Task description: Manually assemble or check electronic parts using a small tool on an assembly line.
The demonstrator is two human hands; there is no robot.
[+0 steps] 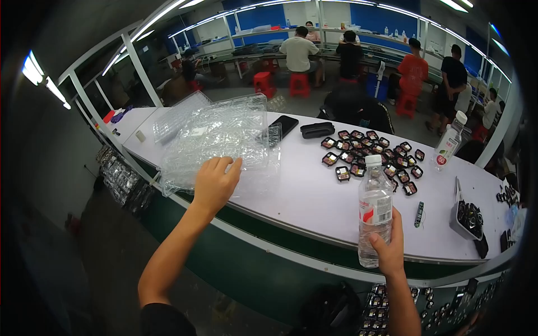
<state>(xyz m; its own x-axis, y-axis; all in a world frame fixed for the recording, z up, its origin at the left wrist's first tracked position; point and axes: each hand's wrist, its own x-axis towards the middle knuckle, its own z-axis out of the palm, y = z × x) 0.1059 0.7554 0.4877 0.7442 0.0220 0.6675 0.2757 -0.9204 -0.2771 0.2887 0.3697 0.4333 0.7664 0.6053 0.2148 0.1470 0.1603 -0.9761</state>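
In my right hand (386, 243) is a clear plastic bottle (374, 196) with a white cap and a red-and-white label. It stands upright in my grip at the table's near edge, and I see no drink in it. My left hand (216, 182) is over the near side of a pile of clear plastic blister trays (216, 131). Its fingers are bent and a little apart, and their tips seem to touch the top tray. Beyond the bottle lie several small black parts (358, 148) with reddish middles and pale labels, loosely spread.
A black phone (283, 126) and black case (317, 130) lie beside the trays. Another bottle (450, 140) stands far right. A bin of black parts (469, 218) and a small dark strip (419, 214) are at right. People sit and stand at benches behind.
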